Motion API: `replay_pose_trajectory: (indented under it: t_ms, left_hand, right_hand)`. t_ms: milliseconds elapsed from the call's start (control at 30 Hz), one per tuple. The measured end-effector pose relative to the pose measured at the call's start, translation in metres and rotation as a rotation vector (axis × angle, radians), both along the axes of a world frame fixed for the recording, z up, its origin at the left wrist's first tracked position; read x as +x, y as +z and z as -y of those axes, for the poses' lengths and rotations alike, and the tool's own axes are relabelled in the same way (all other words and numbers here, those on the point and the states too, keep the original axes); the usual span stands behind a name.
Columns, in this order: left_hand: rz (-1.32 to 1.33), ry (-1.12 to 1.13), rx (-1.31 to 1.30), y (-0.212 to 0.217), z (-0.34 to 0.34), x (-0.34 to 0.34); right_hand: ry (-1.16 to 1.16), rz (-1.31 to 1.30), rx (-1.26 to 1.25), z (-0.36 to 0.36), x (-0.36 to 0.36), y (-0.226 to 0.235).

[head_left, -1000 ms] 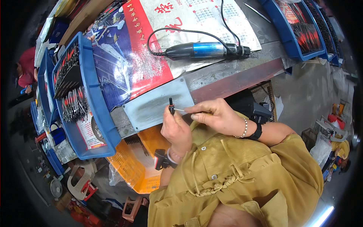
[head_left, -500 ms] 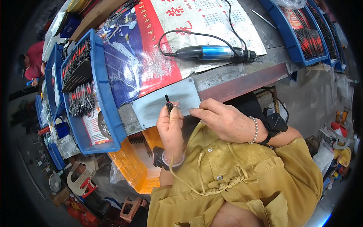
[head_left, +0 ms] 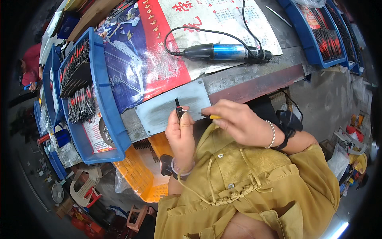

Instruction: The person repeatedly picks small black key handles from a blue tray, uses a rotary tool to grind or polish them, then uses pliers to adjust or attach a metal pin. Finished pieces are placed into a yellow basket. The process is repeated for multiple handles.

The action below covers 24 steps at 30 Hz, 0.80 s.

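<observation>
My left hand (head_left: 180,133) is closed around a small black part (head_left: 179,112) with a touch of red and a thin black stem pointing up. Its exact kind I cannot make out. From the right, my right hand (head_left: 244,124) grips a small screwdriver (head_left: 215,117) with a yellow and black handle. The thin metal shaft reaches across to the black part, and its tip meets it beside my left thumb. Both hands are above the near edge of a grey metal plate (head_left: 153,106) at the bench's front.
A blue and black corded power tool (head_left: 229,52) lies on a calendar sheet (head_left: 167,59). At left, a blue bin (head_left: 109,95) holds several black and red parts; another blue bin (head_left: 312,47) stands far right. An orange crate (head_left: 137,177) sits below the bench edge.
My right hand has shifted its fingers, and the yellow screwdriver handle now shows beneath them. The left hand keeps its hold on the black part. The whole view has moved slightly.
</observation>
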<state>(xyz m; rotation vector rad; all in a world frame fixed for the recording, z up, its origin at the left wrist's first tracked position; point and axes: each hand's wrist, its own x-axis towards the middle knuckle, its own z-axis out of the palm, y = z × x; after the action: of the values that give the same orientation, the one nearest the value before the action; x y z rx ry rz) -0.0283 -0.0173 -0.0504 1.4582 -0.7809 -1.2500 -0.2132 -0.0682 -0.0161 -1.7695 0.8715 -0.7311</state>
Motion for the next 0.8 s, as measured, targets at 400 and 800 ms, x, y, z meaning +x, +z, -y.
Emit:
replay_pose_trajectory:
  t_ms: [400, 800]
  left_hand:
    - [0.685, -0.005, -0.244, -0.014, -0.002, -0.019]
    - [0.712, 0.000, -0.197, -0.016, -0.004, -0.019]
  right_hand:
    - [-0.060, -0.029, -0.228, 0.004, -0.004, 0.000]
    - [-0.081, -0.097, 0.037, -0.009, 0.000, -0.011]
